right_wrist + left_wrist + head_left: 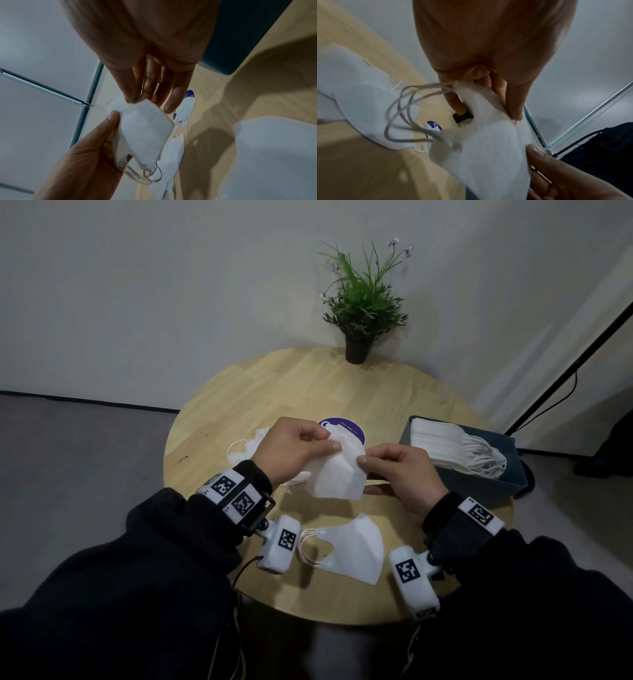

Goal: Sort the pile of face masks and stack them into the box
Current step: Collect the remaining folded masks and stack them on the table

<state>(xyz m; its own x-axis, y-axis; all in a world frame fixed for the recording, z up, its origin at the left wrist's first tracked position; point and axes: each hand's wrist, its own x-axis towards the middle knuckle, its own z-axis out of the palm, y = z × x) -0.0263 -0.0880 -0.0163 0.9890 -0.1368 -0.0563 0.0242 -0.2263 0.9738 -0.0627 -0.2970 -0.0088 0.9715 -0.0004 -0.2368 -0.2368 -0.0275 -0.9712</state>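
Both hands hold one white folded face mask [337,470] above the middle of the round table [274,392]. My left hand [329,440] pinches its upper left edge, thumb on top. My right hand [368,458] pinches the mask's right corner between thumb and forefinger, the other fingers straight. In the left wrist view the mask [488,155] hangs from my left hand [488,108], ear loops [399,115] dangling. The right wrist view shows the same mask [144,125] held at its corner by my right hand [135,100]. The dark blue box [479,487] at the right holds a stack of masks [445,443].
Another mask [352,549] lies flat near the table's front edge. Loose masks [245,448] lie behind my left hand. A purple sticker [346,426] marks the table's middle. A potted plant [358,313] stands at the far edge. A black stand pole [565,371] leans at the right.
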